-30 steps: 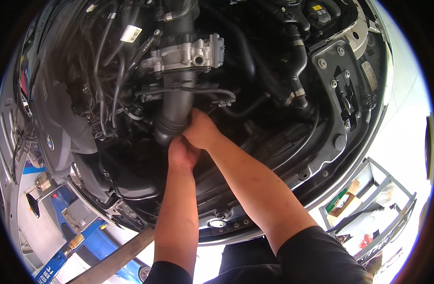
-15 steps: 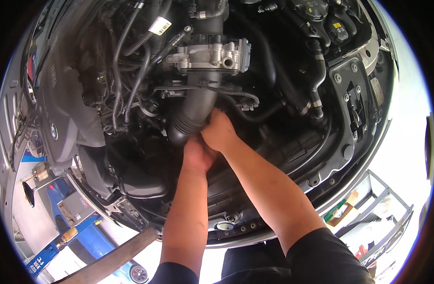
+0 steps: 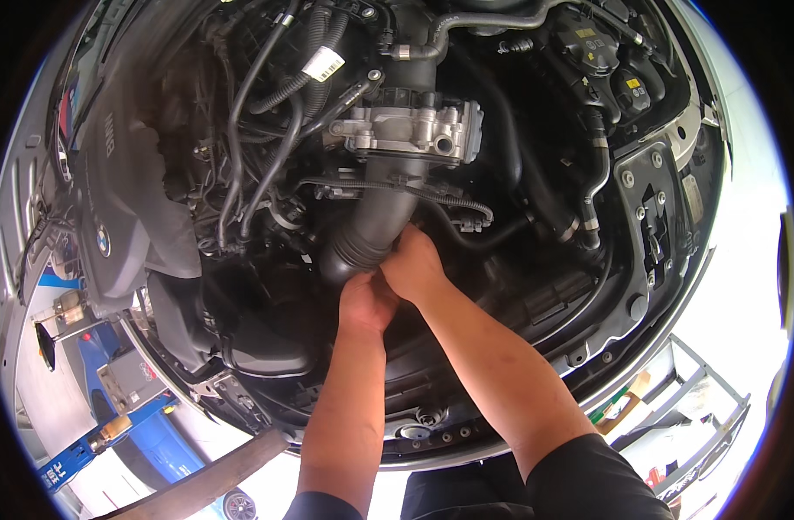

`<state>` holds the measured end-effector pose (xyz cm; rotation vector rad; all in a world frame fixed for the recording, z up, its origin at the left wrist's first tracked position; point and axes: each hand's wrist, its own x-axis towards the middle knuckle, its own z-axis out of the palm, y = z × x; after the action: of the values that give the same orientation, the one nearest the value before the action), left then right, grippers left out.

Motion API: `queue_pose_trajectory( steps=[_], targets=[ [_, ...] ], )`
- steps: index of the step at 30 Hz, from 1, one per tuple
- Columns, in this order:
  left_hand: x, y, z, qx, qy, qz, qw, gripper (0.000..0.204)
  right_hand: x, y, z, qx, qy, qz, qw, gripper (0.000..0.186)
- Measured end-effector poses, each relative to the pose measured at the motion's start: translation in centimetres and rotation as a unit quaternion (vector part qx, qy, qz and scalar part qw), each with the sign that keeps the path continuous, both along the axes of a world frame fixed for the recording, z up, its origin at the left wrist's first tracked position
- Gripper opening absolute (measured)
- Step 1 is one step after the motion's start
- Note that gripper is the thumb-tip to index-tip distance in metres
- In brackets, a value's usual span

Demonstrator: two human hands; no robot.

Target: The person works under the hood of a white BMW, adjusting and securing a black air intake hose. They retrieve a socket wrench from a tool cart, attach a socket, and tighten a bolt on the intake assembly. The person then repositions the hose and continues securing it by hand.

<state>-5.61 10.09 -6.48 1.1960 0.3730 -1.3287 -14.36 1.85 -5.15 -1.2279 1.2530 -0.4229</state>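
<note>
A thick black air hose (image 3: 385,213) with a ribbed lower bend runs down from a silver metal throttle body (image 3: 407,130) in a car's engine bay. Against the right side of its bend, my right hand (image 3: 414,265) is closed, with its fingertips out of sight behind the hose. My left hand (image 3: 366,302) is just below the hose's lower end, wrist turned up, and its fingers are hidden beneath the bend. The two hands meet side by side there. A thin ribbed cable (image 3: 449,202) crosses the hose above them.
A black engine cover (image 3: 128,208) lies to the left, with hoses and wiring (image 3: 262,139) beside it. The front body panel (image 3: 431,426) passes under my forearms. A lift arm (image 3: 197,468) stands at lower left, a metal rack (image 3: 700,407) at lower right.
The engine bay has shifted slightly right and down in the picture, my hands with it. Both hands stay at the hose's lower bend.
</note>
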Motion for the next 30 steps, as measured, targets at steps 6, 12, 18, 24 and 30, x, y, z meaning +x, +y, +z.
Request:
queue_pose_trajectory(
  steps=[6, 12, 18, 24, 30],
  targets=[
    [-0.8, -0.8, 1.1, 0.009, 0.040, -0.006, 0.999, 0.043, 0.0, 0.1, -0.1, -0.003, -0.028, -0.008, 1.000, 0.038],
    [-0.5, -1.0, 0.7, 0.019, 0.109, -0.042, 0.993, 0.045, 0.1, 0.4, -0.6, 0.022, -0.071, -0.009, 0.997, 0.038],
    [-0.1, -0.4, 0.2, -0.029, 0.112, -0.011, 0.993, 0.045, 0.1, 0.5, -0.7, 0.038, -0.083, 0.006, 0.996, 0.040],
    [-0.1, -0.1, 0.0, -0.024, 0.107, 0.023, 0.994, 0.043, 0.5, 1.4, -2.3, -0.002, -0.042, -0.021, 0.999, 0.038],
    [-0.2, 0.0, -0.5, -0.083, 0.118, 0.052, 0.988, 0.041, 0.1, 0.4, -0.4, 0.050, -0.020, -0.018, 0.998, 0.039]
  ],
)
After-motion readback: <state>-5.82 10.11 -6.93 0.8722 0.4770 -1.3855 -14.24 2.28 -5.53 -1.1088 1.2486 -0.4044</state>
